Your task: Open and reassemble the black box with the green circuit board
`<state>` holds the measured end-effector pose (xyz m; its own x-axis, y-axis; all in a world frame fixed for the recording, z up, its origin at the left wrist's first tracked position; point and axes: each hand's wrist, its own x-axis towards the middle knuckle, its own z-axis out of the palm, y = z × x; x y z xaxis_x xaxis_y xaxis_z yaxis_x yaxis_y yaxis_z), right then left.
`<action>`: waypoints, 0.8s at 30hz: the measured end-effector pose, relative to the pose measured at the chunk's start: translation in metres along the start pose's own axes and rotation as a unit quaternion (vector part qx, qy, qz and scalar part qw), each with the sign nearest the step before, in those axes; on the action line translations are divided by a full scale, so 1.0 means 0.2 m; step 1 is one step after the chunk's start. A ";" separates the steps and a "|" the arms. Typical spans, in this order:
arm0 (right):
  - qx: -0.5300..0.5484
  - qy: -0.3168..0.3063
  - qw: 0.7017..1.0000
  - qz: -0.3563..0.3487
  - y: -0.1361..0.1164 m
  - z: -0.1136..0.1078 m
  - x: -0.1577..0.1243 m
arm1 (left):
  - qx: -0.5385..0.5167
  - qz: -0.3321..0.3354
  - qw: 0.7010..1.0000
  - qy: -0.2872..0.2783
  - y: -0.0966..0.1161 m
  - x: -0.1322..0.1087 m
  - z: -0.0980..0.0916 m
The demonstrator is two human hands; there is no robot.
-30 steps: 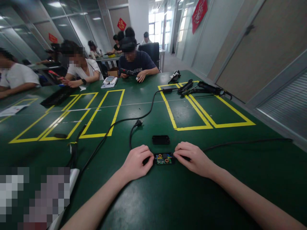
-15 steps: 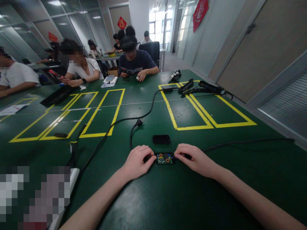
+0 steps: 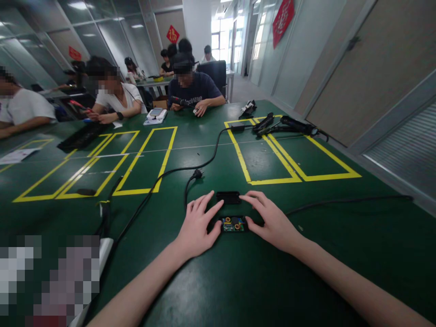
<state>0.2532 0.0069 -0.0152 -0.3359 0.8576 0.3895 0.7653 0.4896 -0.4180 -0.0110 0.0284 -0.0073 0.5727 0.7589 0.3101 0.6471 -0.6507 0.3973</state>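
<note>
A small open black case with a circuit board (image 3: 233,224) inside lies on the green table (image 3: 218,277) between my hands. Just beyond it lies its black cover (image 3: 228,197). My left hand (image 3: 199,225) is open, fingers stretched toward the cover's left end, thumb beside the board. My right hand (image 3: 270,221) is open too, with its fingertips at the cover's right end and its thumb against the board's right side.
A black power cord with plug (image 3: 196,174) runs across the table. Yellow tape rectangles (image 3: 272,156) mark the surface. Black tools (image 3: 289,125) lie at the far right. Several people sit at the far side. A white object (image 3: 102,250) lies at my left.
Both hands opened from pinching the ends of the board case, and their fingers stretched forward to the black cover. The board stayed where it was.
</note>
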 end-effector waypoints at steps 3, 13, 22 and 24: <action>-0.029 -0.024 0.999 -0.033 0.00 0.00 0.00 | 0.038 0.016 0.999 -0.026 0.00 0.00 0.02; 0.020 -0.046 0.996 -0.079 0.02 -0.01 -0.01 | -0.042 0.014 0.999 -0.023 0.01 0.01 -0.01; 0.080 -0.041 0.993 -0.082 0.03 -0.03 -0.01 | -0.072 0.050 0.996 0.030 0.01 0.00 -0.02; 0.086 -0.039 0.992 -0.081 0.03 -0.03 -0.01 | -0.076 0.051 0.995 0.037 0.01 0.00 -0.02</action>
<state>0.2623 0.0074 -0.0136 -0.4938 0.7720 0.4001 0.5952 0.6356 -0.4917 -0.0118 0.0278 -0.0038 0.5888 0.6931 0.4159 0.5016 -0.7168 0.4844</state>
